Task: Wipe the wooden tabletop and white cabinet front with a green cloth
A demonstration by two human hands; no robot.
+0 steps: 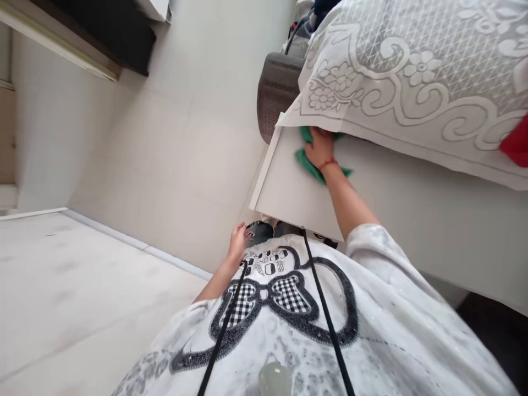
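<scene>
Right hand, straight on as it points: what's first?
Likely the overhanging edge of the white lace cover, right at the fingers of the right hand, which holds a green cloth against the white panel. Depth unclear; they may already touch.

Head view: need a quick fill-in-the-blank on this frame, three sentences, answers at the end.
1. The right hand presses a ____ cloth against the white panel.
2. A ____ thread circles the wrist of that hand.
3. The front of the person's shirt shows a large printed ____.

Missing words: green; red; bow.
</scene>
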